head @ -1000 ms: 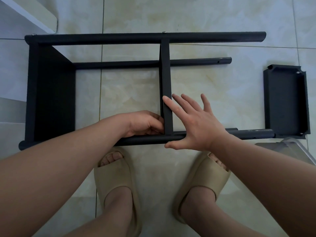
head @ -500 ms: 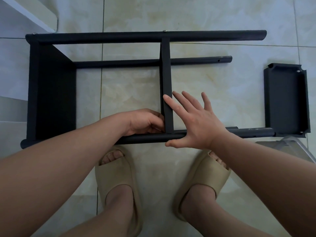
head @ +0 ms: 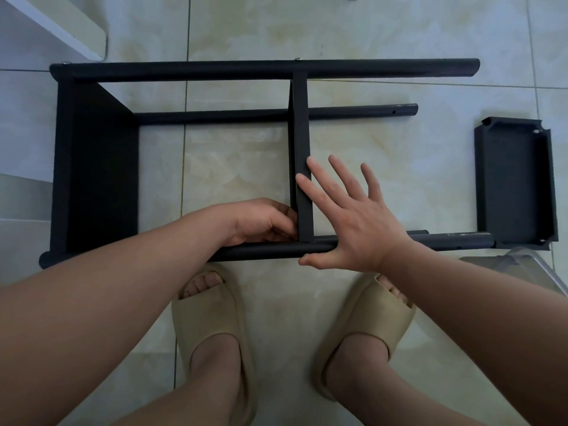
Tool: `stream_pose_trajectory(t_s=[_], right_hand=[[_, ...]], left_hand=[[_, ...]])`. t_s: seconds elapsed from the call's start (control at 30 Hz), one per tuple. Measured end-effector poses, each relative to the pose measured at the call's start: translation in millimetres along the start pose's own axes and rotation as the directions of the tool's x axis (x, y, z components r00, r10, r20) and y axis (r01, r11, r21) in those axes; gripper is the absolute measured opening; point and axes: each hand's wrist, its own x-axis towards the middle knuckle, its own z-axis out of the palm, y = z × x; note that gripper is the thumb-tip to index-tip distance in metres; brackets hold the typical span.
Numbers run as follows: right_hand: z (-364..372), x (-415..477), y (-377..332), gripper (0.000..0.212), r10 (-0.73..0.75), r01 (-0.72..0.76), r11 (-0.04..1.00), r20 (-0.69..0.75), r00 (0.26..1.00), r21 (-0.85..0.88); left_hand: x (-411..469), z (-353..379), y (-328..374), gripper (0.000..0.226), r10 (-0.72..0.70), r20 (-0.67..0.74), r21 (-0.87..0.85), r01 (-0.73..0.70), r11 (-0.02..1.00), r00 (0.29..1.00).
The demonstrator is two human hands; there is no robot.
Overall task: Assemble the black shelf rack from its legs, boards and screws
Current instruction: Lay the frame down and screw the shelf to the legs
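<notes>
The black shelf rack (head: 184, 70) lies on its side on the tiled floor (head: 384, 29), partly built. The left-end board (head: 98, 167) sits between the legs, and the middle board (head: 299, 133) stands across the frame from the far leg (head: 384, 69) to the near leg (head: 270, 250). Two screw heads (head: 297, 59) show on the far leg, one above each fitted board, so those joints look fastened. The lower far leg (head: 215, 115) shows a bare hole near its right end, and the right ends of all the legs carry no board. The loose board (head: 516, 182) lies flat on the floor just beyond those ends, touching or nearly touching the near leg's tip, and is not yet mounted. The left hand (head: 264, 221) is tucked into the corner where the middle board meets the near leg, fingers curled; whether it pinches a screw or only braces the joint cannot be told, as the fingertips are hidden. The right hand (head: 353, 222) is spread flat and holds nothing, its fingertips on the middle board's edge and its palm over the near leg, steadying both. The work appears past halfway: the near joint of the middle board seems to be the step in hand, with the third board and its screws left to fit.
</notes>
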Motion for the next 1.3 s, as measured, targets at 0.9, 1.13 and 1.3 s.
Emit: stream_pose_trajectory(t_s=[0.9,1.13,1.3], right_hand=[[-1,-1,1,0.116,-0.044,0.044,0.999,0.000,0.999,0.014],[-5,3,2,0.117,-0.110,0.112,0.992,0.026,0.994,-0.063],[-12,15,3,0.120,-0.182,0.190,0.973,0.071,0.981,-0.133]], left_hand=[[-4,5,4,0.020,-0.002,-0.003,0.002,0.002,1.000,1.000],[-4,4,4,0.015,-0.012,-0.008,0.023,0.012,1.000,1.000],[-5,3,5,0.016,-0.011,0.006,0.054,0.010,0.999,1.000]])
